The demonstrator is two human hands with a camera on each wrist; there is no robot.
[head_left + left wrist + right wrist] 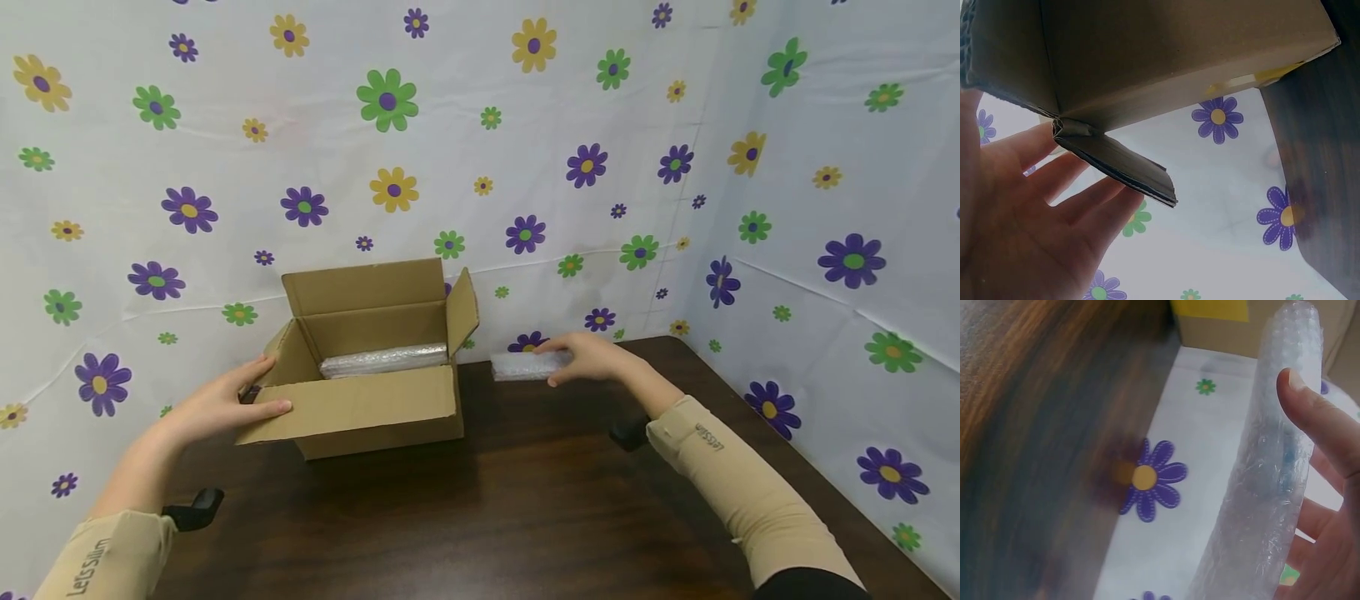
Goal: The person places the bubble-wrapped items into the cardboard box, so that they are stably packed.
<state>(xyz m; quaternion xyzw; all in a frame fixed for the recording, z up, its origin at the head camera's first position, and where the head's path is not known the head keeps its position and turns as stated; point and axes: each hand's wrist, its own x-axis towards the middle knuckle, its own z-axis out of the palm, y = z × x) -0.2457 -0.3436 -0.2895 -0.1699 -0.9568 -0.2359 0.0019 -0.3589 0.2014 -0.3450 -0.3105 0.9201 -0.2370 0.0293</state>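
An open cardboard box [382, 439] stands on the dark wooden table, its flaps folded outward. Inside lies a bubble-wrapped bundle [384, 360]. My left hand [213, 407] holds the box at its left front corner, thumb on the front flap and fingers against the outside of the left flap [1125, 164]. To the right of the box, my right hand [596, 360] grips a second bubble-wrapped bundle [521, 366] above the table's back edge. Close up in the right wrist view, that bundle [1266, 469] is long, and its contents are blurred by the wrap.
The brown table [540, 500] runs back to a white sheet [480, 167] printed with flowers, which hangs behind and along the right side. The box's right flap [462, 312] sticks up between the box and my right hand.
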